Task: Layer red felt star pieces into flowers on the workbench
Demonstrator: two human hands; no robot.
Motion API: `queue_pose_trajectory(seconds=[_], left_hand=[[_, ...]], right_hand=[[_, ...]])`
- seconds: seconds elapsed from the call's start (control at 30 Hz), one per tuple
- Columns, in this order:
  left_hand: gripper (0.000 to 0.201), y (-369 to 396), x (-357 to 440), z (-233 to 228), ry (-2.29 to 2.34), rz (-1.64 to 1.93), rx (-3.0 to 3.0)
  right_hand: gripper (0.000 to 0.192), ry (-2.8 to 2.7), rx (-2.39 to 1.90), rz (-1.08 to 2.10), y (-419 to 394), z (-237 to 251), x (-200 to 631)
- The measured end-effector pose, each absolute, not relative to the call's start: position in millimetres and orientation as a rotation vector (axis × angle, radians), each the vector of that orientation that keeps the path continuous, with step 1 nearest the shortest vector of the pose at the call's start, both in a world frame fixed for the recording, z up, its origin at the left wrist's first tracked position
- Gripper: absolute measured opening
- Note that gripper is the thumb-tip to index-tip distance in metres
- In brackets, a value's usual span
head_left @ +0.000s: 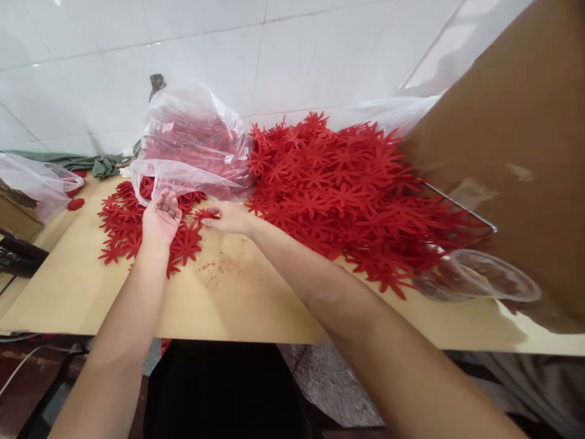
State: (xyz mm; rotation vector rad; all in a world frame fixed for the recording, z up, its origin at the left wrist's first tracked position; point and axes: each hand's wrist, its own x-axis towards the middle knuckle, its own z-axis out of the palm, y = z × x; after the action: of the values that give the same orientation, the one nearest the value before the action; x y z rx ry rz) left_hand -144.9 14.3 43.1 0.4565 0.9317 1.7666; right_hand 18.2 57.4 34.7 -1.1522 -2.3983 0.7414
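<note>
A large heap of red star-shaped felt cutouts (pixel 347 189) covers the right half of a tan board table (pixel 247 299). A smaller flat spread of the same red cutouts (pixel 123 225) lies at the left. My left hand (pixel 161 216) rests palm up over that smaller spread, fingers loosely curled, with nothing clearly in it. My right hand (pixel 228 218) reaches across to the middle and pinches one red cutout (pixel 206 214) at the spread's edge. A clear plastic bag (pixel 192 146) holding more red cutouts stands just behind both hands.
A brown cardboard wall (pixel 512 158) rises at the right. A clear plastic sheet or lid (pixel 479 274) lies by it at the table's front right. Another plastic bag (pixel 36 183) and a green cloth (pixel 91 163) sit at the far left. White tiled wall behind.
</note>
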Motion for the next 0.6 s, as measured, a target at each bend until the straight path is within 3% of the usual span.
queue_pose_trajectory(seconds=[0.1,0.17,0.3,0.6], left_hand=[[0.016,8,-147,37,0.967,1.705,0.455],[0.016,6,-144,35,0.984,1.682,0.494],[0.015,10,-140,33,1.021,1.666,0.542],[0.018,16,-117,38,1.108,1.696,0.517]], right_hand=[[0.047,-2.413,-1.376,0.476,72,24,-9],[0.047,-2.411,-1.449,0.391,75,22,-16],[0.033,-2.318,-1.339,0.685,82,23,-7],[0.006,-1.378,-1.084,1.407,74,36,8]])
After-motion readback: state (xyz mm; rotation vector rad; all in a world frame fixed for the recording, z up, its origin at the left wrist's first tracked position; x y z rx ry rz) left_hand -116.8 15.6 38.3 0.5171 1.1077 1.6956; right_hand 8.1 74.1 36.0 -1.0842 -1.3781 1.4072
